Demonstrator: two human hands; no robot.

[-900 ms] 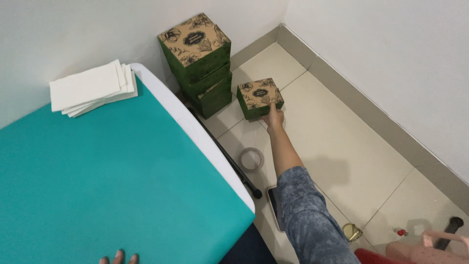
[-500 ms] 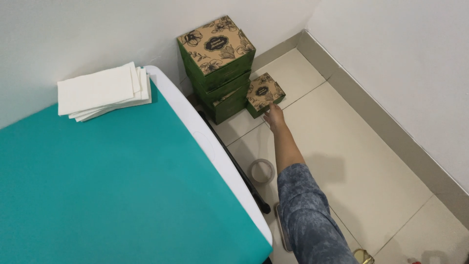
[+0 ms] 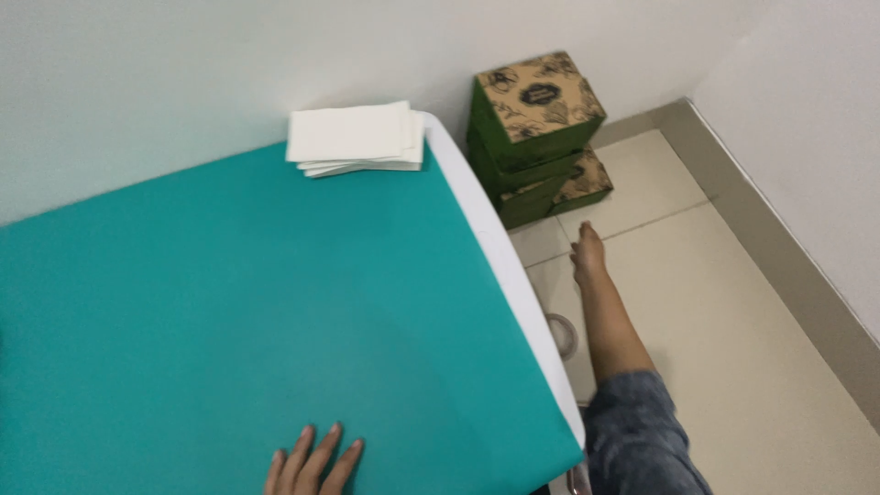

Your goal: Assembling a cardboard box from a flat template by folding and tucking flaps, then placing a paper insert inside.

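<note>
Green boxes [image 3: 536, 137] stand stacked at the far wall; your right hand [image 3: 587, 254], empty and relaxed, hovers just near them. Left hand [image 3: 312, 463] lies flat on the teal table [image 3: 229, 302]. Grasp both sides firmly.

Bright even light, soft shadows, slight motion blur.

My right arm stretches straight out and downward, forearm bare, a grey-blue sleeve bunched above the elbow. My right hand [image 3: 587, 251] is empty, fingers together and pointing forward, palm down. My left hand [image 3: 312, 463] lies flat, fingers slightly spread, only the fingers showing at the bottom edge.
</note>
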